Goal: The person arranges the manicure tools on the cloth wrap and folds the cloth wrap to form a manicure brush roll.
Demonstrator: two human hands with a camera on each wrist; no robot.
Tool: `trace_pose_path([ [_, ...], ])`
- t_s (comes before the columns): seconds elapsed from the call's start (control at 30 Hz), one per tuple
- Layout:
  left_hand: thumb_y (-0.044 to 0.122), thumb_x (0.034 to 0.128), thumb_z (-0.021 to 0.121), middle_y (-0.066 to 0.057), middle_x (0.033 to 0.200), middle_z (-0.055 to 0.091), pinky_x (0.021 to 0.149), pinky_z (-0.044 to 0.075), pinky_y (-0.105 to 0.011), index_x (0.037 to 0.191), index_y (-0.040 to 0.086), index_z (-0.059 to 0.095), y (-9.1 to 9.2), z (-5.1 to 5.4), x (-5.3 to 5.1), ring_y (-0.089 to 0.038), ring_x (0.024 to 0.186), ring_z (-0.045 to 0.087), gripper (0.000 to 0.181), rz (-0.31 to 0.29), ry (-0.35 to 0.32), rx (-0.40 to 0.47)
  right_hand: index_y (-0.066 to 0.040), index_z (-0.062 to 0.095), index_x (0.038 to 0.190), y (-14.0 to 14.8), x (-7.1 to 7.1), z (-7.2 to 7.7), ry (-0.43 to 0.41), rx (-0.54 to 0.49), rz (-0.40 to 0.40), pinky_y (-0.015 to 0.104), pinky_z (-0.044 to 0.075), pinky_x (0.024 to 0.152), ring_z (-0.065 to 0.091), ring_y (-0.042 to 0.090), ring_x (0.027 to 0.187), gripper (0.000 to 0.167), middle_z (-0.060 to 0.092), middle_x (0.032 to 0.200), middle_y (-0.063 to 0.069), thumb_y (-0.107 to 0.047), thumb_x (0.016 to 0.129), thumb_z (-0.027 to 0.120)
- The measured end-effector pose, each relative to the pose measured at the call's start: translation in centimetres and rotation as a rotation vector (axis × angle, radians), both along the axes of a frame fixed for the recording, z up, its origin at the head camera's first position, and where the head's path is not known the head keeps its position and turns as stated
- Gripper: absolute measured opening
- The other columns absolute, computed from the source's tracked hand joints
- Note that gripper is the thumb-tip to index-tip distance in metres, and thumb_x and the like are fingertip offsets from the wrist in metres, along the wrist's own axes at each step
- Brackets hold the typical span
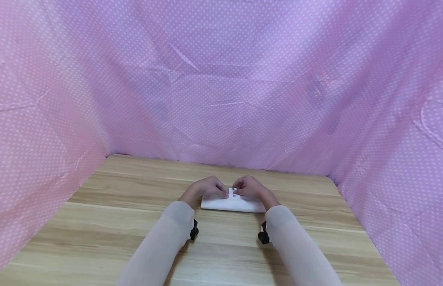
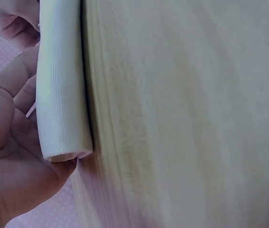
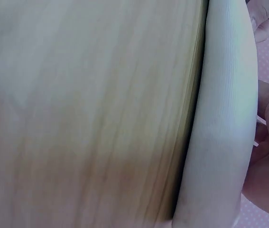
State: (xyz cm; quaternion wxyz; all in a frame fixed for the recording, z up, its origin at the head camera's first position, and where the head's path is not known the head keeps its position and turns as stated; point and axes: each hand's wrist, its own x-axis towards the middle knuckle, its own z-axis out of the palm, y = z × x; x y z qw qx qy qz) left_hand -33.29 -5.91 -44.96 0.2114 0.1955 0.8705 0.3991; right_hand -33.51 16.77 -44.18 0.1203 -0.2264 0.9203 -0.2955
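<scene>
A white, ribbed piece of rolled or folded fabric lies crosswise on the table, with a small white tab and metal snaps at its middle. My left hand grips it from the left, thumb beside the tab. From the right, my right hand holds it with thumb and fingers close to the same tab. In the left wrist view the roll's open end lies against the left palm. The right wrist view shows the roll hiding part of the right fingers.
The wood-grain table extends around both arms. Pink polka-dot cloth hangs behind the table and along both sides. Dark wrist devices sit at the cuffs of the pale sleeves.
</scene>
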Motion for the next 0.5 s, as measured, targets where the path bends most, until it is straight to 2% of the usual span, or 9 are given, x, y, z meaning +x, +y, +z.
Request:
trace_pose_path([
  [0.23, 0.027, 0.0894, 0.082, 0.006, 0.112, 0.075, 0.113, 0.037, -0.049, 0.1, 0.019, 0.082, 0.01, -0.09, 0.17, -0.015, 0.114, 0.06, 0.013, 0.01, -0.007, 0.026, -0.007, 0.072, 0.101, -0.36, -0.26, -0.41, -0.017, -0.03, -0.046, 0.031, 0.052, 0.081, 0.062, 0.013, 0.086, 0.009, 0.069, 0.09, -0.001, -0.007, 0.092, 0.075],
  [0.37, 0.029, 0.0899, 0.081, 0.007, 0.113, 0.074, 0.113, 0.036, -0.051, 0.099, 0.02, 0.082, 0.1, -0.17, 0.2, -0.017, 0.117, 0.059, 0.013, 0.013, -0.008, 0.021, -0.007, 0.068, 0.096, -0.39, -0.35, -0.58, -0.006, -0.052, -0.042, 0.03, 0.051, 0.08, 0.06, 0.014, 0.085, 0.011, 0.066, 0.088, 0.001, -0.004, 0.09, 0.076],
  [0.5, 0.032, 0.0908, 0.08, 0.009, 0.108, 0.075, 0.111, 0.039, -0.049, 0.096, 0.021, 0.083, 0.3, -0.14, 0.14, -0.015, 0.113, 0.06, 0.013, -0.003, 0.021, -0.012, -0.007, 0.066, 0.094, -0.34, -0.38, -0.62, 0.007, -0.066, -0.02, 0.031, 0.051, 0.08, 0.061, 0.015, 0.086, 0.012, 0.066, 0.089, 0.002, -0.002, 0.09, 0.075],
])
